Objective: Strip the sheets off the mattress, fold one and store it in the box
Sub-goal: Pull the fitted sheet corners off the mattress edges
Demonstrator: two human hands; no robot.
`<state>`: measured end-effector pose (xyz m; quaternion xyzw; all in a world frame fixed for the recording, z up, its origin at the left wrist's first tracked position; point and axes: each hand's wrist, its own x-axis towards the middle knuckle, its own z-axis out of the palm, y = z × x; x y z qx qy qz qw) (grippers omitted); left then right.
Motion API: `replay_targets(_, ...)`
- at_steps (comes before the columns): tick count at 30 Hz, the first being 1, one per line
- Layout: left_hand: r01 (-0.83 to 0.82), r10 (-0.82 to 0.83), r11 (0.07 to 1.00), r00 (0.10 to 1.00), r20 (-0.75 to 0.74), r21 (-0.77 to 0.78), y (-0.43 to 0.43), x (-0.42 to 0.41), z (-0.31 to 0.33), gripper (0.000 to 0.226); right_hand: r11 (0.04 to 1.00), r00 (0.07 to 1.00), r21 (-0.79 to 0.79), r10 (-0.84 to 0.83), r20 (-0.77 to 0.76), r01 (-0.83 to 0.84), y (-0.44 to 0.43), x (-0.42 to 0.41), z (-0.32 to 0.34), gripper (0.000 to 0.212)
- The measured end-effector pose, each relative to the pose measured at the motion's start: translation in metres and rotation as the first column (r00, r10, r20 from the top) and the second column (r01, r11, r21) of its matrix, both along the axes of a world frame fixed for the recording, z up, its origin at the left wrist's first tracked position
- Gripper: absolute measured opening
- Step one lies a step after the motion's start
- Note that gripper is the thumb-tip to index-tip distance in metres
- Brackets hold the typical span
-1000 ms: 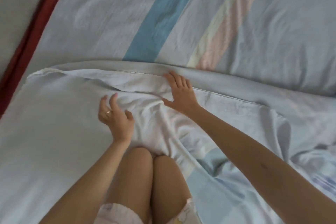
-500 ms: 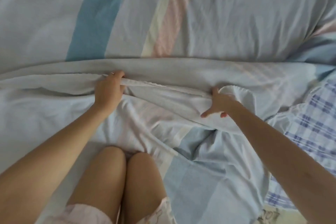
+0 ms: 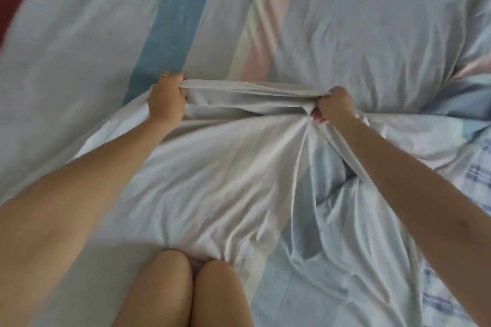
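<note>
Left hand (image 3: 166, 99): curled round the far edge of the white sheet (image 3: 225, 167); a ring (image 3: 164, 75) is seen on one finger.
Right hand (image 3: 334, 106): clenched on the same edge, with bunched folds gathered into the fist.
White sheet: its edge is stretched taut between the two hands, and the rest is draped back towards the knees (image 3: 191, 287).
Striped sheet (image 3: 345, 34): spread flat on the bed beyond both hands.
Checked fabric (image 3: 475, 175): seen at the right edge, just beside the right forearm.
</note>
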<state>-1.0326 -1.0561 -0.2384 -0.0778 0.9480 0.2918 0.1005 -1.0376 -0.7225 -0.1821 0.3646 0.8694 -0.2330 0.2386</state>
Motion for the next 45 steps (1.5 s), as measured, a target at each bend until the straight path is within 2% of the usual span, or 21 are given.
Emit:
replay_targets(2, -0.071, 0.072, 0.997, 0.997, -0.016, 0.030, -0.004, -0.019, -0.002, 0.019, 1.000, 0.992, -0.020, -0.009, -0.126, 0.006, -0.008, -0.042, 0.012, 0.020)
replay_targets(4, -0.116, 0.118, 0.992, 0.992, -0.050, 0.042, -0.010, -0.040, 0.001, 0.022, 0.994, 0.951, 0.050, 0.103, -0.291, -0.093, -0.022, -0.080, 0.028, 0.020)
replay_targets(7, -0.133, 0.140, 0.989, 0.982, -0.125, 0.067, -0.028, -0.079, 0.010, 0.029, 0.977, 0.876, 0.030, 0.203, -0.438, -0.212, -0.043, -0.130, 0.044, 0.036)
replay_targets(9, -0.132, 0.145, 0.987, 0.980, -0.139, 0.096, -0.043, -0.103, 0.016, 0.033, 0.935, 0.799, 0.078, 0.336, -0.498, -0.345, -0.060, -0.157, 0.049, 0.046)
replay_targets(11, -0.167, 0.183, 0.976, 0.977, -0.109, 0.140, -0.057, -0.121, 0.021, 0.036, 0.903, 0.773, 0.054, 0.394, -0.497, -0.426, -0.079, -0.182, 0.053, 0.066)
replay_targets(13, -0.167, 0.181, 0.968, 0.982, -0.060, 0.186, -0.066, -0.128, 0.027, 0.052, 0.913, 0.828, -0.051, 0.342, -0.444, -0.404, -0.099, -0.199, 0.055, 0.089)
replay_targets(16, 0.004, 0.008, 0.989, 0.996, -0.086, 0.147, -0.080, -0.109, 0.030, 0.068, 0.887, 0.827, -0.023, 0.421, -0.372, -0.462, -0.125, -0.198, 0.044, 0.100)
replay_targets(18, 0.044, -0.040, 0.998, 0.992, -0.121, 0.037, -0.089, -0.082, 0.030, 0.065, 0.820, 0.784, 0.111, 0.570, -0.246, -0.561, -0.139, -0.184, 0.028, 0.098)
replay_targets(21, -0.202, 0.199, 0.977, 0.979, -0.044, -0.071, -0.110, -0.036, 0.031, 0.058, 0.673, 0.663, 0.148, 0.740, -0.114, -0.725, -0.167, -0.161, 0.003, 0.083)
replay_targets(23, -0.331, 0.347, 0.932, 0.932, 0.101, -0.144, -0.131, -0.010, 0.030, 0.051, 0.615, 0.600, 0.135, 0.788, -0.140, -0.777, -0.191, -0.150, -0.005, 0.065)
replay_targets(25, -0.368, 0.408, 0.904, 0.894, 0.183, -0.219, -0.154, 0.015, 0.028, 0.042, 0.525, 0.493, 0.139, 0.844, -0.211, -0.840, -0.221, -0.142, -0.012, 0.049)
replay_targets(28, -0.399, 0.454, 0.876, 0.871, 0.187, -0.269, -0.177, 0.047, 0.023, 0.030, 0.332, 0.271, 0.150, 0.907, -0.322, -0.931, -0.271, -0.138, -0.021, 0.043)
replay_targets(31, -0.425, 0.499, 0.839, 0.851, 0.168, -0.339, -0.190, 0.064, 0.020, 0.023, 0.212, 0.161, 0.121, 0.928, -0.337, -0.970, -0.320, -0.141, -0.027, 0.045)
replay_targets(35, -0.500, 0.538, 0.811, 0.841, 0.053, -0.304, -0.194, 0.066, 0.014, 0.020, 0.200, 0.174, 0.095, 0.958, -0.229, -0.975, -0.354, -0.145, -0.042, 0.041)
replay_targets(38, -0.568, 0.567, 0.801, 0.821, -0.066, -0.189, -0.210, 0.065, 0.003, 0.015, 0.278, 0.249, 0.154, 0.951, -0.185, -0.948, -0.364, -0.147, -0.042, 0.031)
replay_targets(40, -0.611, 0.600, 0.781, 0.791, -0.118, -0.129, -0.226, 0.065, -0.003, 0.017, 0.318, 0.274, 0.155, 0.928, -0.252, -0.935, -0.375, -0.154, -0.039, 0.025)
replay_targets(43, -0.631, 0.606, 0.772, 0.768, -0.207, -0.082, -0.238, 0.054, -0.011, 0.021, 0.406, 0.349, 0.077, 0.855, -0.385, -0.911, -0.384, -0.167, -0.032, 0.016)
replay_targets(45, -0.623, 0.581, 0.774, 0.771, -0.261, -0.116, -0.247, 0.044, -0.017, 0.020, 0.454, 0.384, 0.071, 0.818, -0.428, -0.888, -0.397, -0.176, -0.030, 0.019)
